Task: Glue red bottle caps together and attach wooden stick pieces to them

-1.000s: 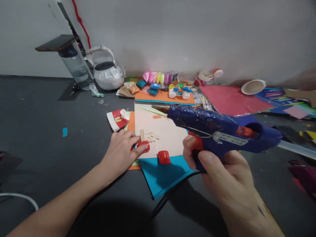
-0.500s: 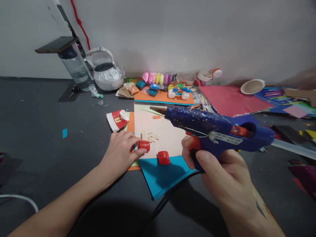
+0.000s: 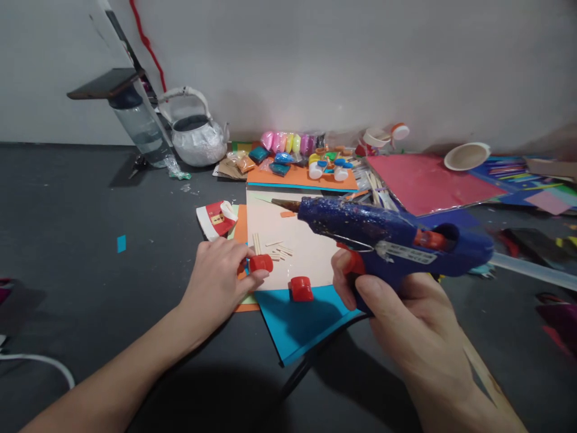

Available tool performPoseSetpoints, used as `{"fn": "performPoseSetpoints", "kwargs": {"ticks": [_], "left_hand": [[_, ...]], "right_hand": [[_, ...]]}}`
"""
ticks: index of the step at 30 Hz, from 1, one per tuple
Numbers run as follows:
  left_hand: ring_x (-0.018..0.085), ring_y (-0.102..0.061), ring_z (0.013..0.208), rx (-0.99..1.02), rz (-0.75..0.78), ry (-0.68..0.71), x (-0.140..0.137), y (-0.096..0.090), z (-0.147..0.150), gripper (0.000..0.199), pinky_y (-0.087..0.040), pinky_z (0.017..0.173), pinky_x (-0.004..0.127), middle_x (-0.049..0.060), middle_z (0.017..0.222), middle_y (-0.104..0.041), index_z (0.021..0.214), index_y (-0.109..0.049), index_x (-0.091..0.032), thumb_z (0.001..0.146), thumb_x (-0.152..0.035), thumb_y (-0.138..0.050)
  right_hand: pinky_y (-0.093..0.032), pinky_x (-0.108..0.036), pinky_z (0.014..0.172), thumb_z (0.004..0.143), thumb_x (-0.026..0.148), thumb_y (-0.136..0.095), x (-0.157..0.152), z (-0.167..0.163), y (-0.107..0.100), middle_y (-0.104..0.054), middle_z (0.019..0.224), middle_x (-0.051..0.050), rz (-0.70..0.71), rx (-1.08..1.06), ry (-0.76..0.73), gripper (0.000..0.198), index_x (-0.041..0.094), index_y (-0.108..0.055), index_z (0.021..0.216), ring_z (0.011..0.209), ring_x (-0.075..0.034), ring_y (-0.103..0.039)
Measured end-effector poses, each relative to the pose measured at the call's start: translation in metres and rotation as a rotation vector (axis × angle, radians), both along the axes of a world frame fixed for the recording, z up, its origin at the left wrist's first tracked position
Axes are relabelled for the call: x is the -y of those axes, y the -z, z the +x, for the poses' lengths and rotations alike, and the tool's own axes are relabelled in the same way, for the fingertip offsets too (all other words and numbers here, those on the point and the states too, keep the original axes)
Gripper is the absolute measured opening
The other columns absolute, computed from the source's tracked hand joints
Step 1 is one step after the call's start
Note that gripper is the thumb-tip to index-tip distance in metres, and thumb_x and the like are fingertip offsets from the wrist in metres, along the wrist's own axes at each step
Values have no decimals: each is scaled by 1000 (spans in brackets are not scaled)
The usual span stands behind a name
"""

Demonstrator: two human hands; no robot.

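Note:
My right hand [image 3: 396,319] is wrapped round the handle of a blue hot glue gun [image 3: 360,222], its nozzle pointing left and a clear glue stick [image 3: 534,269] sticking out of the back. With thumb and fingertips my left hand [image 3: 223,267] pinches a small shiny red curved piece [image 3: 261,263] over the left edge of a cream sheet [image 3: 311,264]. Another red curved piece [image 3: 302,288] rests where the cream sheet meets a blue sheet [image 3: 293,340]. Several short wooden sticks [image 3: 282,251] lie on the cream sheet by my left fingers.
A crumpled red and white paper cup [image 3: 217,219] lies behind my left hand. Farther back stand a silver kettle [image 3: 199,141] and a water bottle [image 3: 144,129]. Colourful clay packets [image 3: 293,143], a red sheet [image 3: 433,180] and a shallow bowl [image 3: 467,156] line the wall. A black cord [image 3: 311,358] runs below the gun.
The red piece in my left hand has tilted slightly, and the glue gun has shifted a little to the left. The view has moved slightly.

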State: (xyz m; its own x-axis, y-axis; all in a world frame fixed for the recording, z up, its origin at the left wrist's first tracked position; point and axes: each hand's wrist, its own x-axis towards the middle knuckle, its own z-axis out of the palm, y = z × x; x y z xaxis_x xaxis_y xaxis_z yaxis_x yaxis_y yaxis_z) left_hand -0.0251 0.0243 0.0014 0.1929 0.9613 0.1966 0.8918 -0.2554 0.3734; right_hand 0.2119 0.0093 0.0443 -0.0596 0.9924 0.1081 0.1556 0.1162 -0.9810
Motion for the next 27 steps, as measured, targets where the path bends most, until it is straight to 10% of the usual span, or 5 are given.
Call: {"fn": "performPoseSetpoints", "kwargs": {"ticks": [14,27], "left_hand": [[27,-59,96,-13,86,4,0,0,0,32,-35,78,40,7,93,-69,101,-67,-18,90,-48,-61],[33,-51,121,-93,151,311,9,8,55,36,-39,94,48,10,123,-65,108,-61,-22,79,-38,-76]], "right_hand": [[-56,-22,63,86,48,-69,-2,-3,-6,-74,75,-2,35,24,-3,28,22,-78,85,69,-16,-67],[-52,-24,65,89,45,-66,-2,3,-4,-70,75,0,89,48,-50,26,22,-76,83,69,-15,-63]]}}
